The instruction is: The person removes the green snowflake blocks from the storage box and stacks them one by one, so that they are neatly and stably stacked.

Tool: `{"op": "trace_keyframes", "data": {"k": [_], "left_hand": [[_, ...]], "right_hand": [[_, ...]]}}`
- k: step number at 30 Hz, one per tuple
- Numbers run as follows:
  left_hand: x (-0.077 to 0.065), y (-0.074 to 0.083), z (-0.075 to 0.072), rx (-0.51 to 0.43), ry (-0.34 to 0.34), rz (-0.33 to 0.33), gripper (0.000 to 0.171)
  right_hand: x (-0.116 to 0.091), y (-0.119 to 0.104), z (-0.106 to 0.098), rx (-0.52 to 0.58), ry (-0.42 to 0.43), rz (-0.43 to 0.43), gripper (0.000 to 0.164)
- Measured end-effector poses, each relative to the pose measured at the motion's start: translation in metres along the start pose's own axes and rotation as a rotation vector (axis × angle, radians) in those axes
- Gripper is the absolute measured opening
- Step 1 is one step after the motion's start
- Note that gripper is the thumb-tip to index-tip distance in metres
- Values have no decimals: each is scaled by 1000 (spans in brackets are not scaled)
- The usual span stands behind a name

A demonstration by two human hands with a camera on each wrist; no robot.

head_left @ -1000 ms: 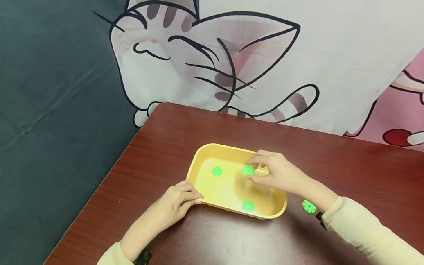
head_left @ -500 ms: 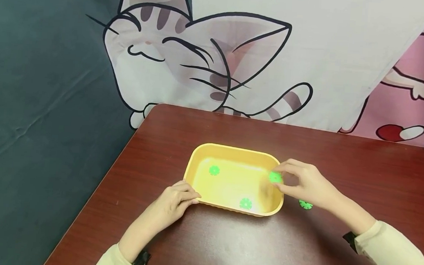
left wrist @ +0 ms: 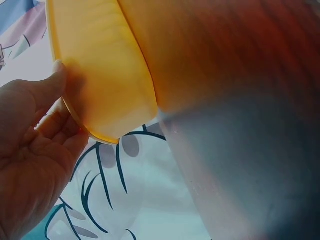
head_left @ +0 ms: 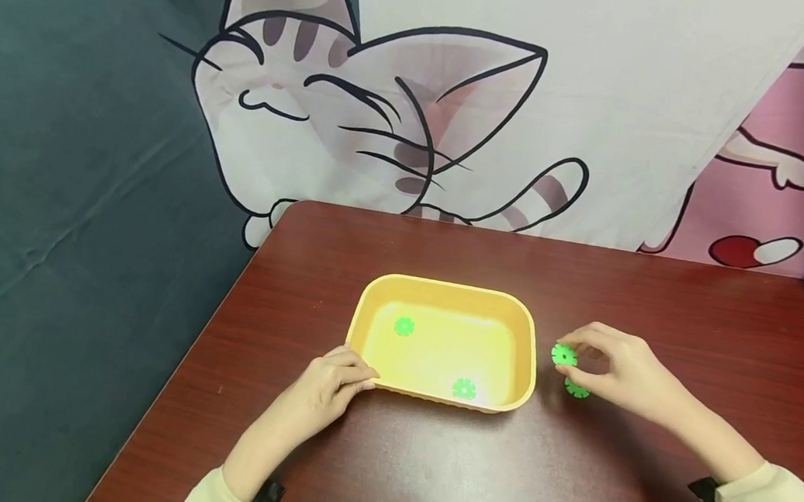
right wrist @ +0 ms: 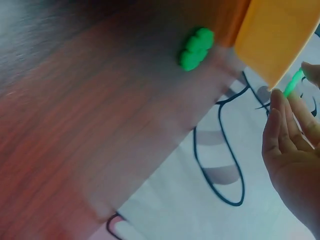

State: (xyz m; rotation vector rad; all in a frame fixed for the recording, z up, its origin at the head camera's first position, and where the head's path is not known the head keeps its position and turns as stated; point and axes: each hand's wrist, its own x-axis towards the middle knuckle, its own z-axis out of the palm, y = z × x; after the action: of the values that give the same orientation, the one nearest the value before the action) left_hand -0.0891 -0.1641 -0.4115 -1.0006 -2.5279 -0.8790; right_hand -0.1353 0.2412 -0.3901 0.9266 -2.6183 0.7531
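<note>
A yellow plastic tray stands on the table with two green notched discs inside: one disc at the back left, another disc at the front. My left hand holds the tray's front left corner; the left wrist view shows the thumb at the rim and curled fingers below it. Right of the tray, my right hand pinches a green notched disc between thumb and fingertips, raised above the table. Just below it, a green disc on the tabletop shows partly behind the hand.
The dark red wooden table ends at a slanting left edge and a back edge. Right behind it hangs a white cloth printed with a cartoon cat. A dark teal curtain is on the left.
My right hand has moved from over the tray to the right, past its rim, carrying the green disc. My left hand has stayed on the tray's corner. The view has shifted slightly.
</note>
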Motion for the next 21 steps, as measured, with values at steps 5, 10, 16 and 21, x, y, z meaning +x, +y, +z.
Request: {"op": "trace_keyframes", "data": {"k": [5, 10, 16, 21], "left_hand": [[1, 0, 1, -18, 8, 4, 9], [1, -1, 1, -14, 13, 5, 9], [1, -1, 0, -19, 15, -2, 8], [0, -2, 2, -34, 22, 6, 7]], "right_hand": [[-13, 9, 0, -54, -72, 7, 34], [-23, 15, 2, -118, -103, 25, 32], [-28, 17, 4, -113, -130, 35, 32], [-31, 20, 7, -126, -137, 16, 33]]}}
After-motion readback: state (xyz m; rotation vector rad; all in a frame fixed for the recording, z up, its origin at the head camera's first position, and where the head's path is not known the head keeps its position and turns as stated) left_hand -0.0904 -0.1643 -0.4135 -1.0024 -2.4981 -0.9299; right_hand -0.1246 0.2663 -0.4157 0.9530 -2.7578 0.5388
